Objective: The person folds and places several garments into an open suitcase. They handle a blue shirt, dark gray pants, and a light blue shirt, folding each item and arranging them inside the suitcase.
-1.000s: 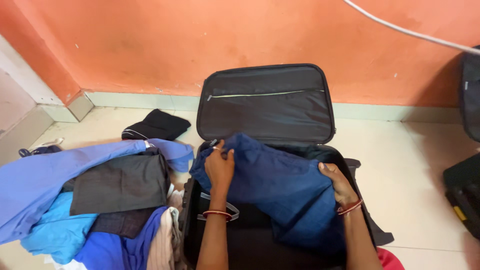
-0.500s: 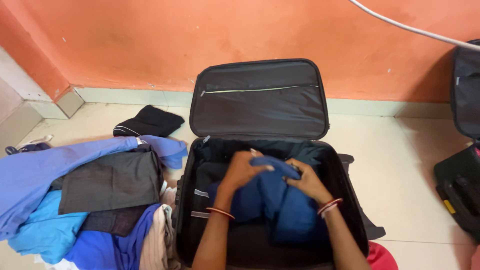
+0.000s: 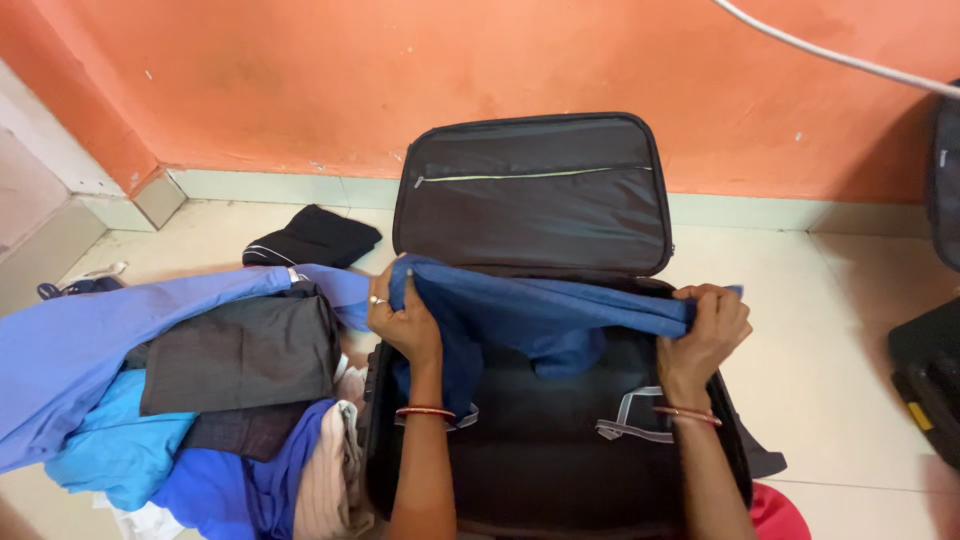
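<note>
A dark blue garment (image 3: 545, 315) is stretched wide across the open black suitcase (image 3: 545, 470). My left hand (image 3: 403, 318) grips its left end above the suitcase's left wall. At the right wall my right hand (image 3: 708, 332) grips the other end. Part of the cloth hangs down into the case below the stretched edge. The suitcase lid (image 3: 533, 195) stands up against the orange wall, with a pale zip line across it. Grey packing straps (image 3: 630, 420) lie loose inside the case.
A heap of clothes (image 3: 170, 390) lies left of the suitcase: light blue shirts, a dark grey folded piece, beige cloth. A black folded garment (image 3: 312, 238) sits on the tiled floor behind it. Another black bag (image 3: 928, 380) stands at the right edge.
Half a second ago both hands were bunching the blue garment in the middle of the case. They have moved apart to the case's sides and pulled the garment out wide.
</note>
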